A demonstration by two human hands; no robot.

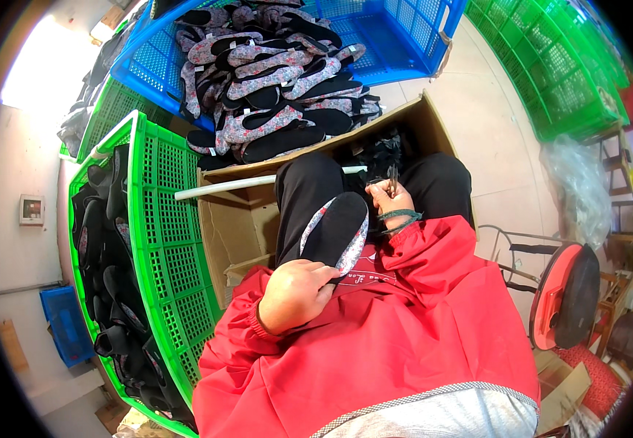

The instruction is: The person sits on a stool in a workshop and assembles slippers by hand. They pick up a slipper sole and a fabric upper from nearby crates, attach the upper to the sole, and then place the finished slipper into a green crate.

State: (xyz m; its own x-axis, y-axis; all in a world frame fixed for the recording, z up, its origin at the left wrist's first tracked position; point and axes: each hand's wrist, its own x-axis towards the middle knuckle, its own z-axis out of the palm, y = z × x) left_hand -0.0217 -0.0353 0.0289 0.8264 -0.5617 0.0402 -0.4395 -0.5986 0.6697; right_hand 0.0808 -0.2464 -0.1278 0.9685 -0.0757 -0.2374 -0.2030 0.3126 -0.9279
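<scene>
My left hand [296,293] is closed on the end of a slipper [337,232], whose black sole faces up and whose floral fabric edges show at both sides. It is held over my lap, near my left thigh. My right hand [394,200], with a dark green band round its wrist, grips a small metal tool that looks like thread snips [392,175]. The tool points away from me, above an open cardboard box [235,237], and its blades are too small to make out clearly. The two hands are apart, and the snips do not touch the slipper.
Floral and black slippers [273,80] are heaped beyond the box, in front of a blue crate [386,51]. A green crate [174,255] of dark slippers stands at my left. A white pole [236,187] crosses the box. Rightward are a red-and-black stool [568,296] and green crates [550,66].
</scene>
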